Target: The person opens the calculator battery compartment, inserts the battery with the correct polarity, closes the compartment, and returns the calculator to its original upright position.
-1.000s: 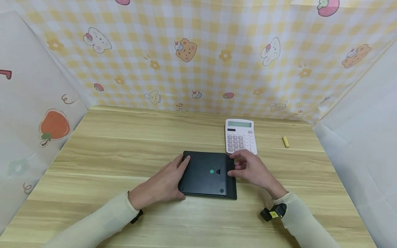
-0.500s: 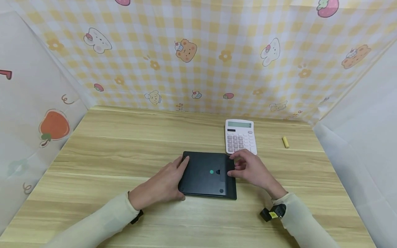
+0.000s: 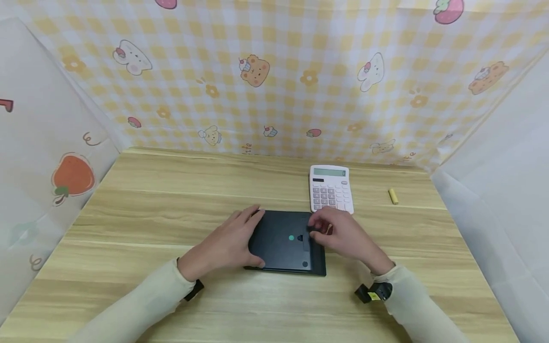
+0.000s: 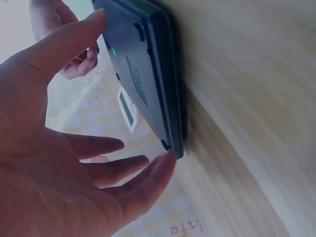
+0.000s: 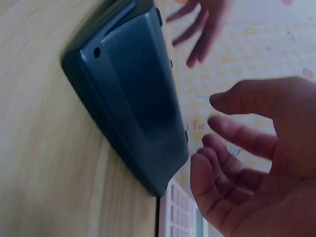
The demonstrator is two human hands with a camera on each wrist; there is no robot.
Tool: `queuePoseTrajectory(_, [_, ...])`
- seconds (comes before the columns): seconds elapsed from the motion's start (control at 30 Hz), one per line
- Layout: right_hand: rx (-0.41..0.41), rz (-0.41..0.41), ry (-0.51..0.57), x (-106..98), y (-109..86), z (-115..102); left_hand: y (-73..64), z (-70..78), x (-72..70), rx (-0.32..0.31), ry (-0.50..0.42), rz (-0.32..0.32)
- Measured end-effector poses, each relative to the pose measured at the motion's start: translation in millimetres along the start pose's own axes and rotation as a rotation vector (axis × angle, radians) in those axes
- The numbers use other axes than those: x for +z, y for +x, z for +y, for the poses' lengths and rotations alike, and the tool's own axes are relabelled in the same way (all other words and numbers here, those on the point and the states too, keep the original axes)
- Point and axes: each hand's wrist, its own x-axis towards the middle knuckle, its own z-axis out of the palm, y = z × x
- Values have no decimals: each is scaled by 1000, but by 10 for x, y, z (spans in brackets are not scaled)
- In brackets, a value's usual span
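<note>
A flat black device (image 3: 279,243), which looks like a calculator lying face down, rests on the table with its back up. Its back shows a small green dot (image 3: 291,237), a battery cover (image 3: 306,242) and rubber feet. My left hand (image 3: 225,243) spreads over its left end, thumb by the near corner and fingers by the far one; the left wrist view shows these digits straight and not gripping. Over the right part hovers my right hand (image 3: 340,233), fingers loosely bent. Nothing shows between its thumb and fingers in the right wrist view (image 5: 247,148).
A pink-white calculator (image 3: 330,190) lies face up just behind the black device. Farther right is a small yellow cylinder (image 3: 393,196), battery-like. A yellow checked cloth (image 3: 283,85) hangs along the table's back edge, with white sheets at both sides.
My right hand has moved left from the device's right edge to beside the battery cover. My left hand has shifted slightly, its thumb now farther right. The black device has stayed nearly in place.
</note>
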Motion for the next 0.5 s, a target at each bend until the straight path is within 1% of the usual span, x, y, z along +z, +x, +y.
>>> queuePoseTrajectory(0.07, [-22, -12, -37, 40, 29, -41, 44, 14, -4, 6, 6, -5])
queuePoseTrajectory(0.13, [-18, -14, -70, 90, 63, -75, 91, 27, 6, 1, 5, -22])
queuePoseTrajectory(0.27, [28, -4, -104, 194, 137, -150, 154, 51, 25, -16, -15, -80])
queuePoseTrajectory(0.37, [64, 1, -127, 263, 171, -199, 186, 74, 39, -15, -25, -117])
queuePoseTrajectory(0.5, [119, -3, -168, 336, 188, -248, 229, 104, 63, 0, -16, -120])
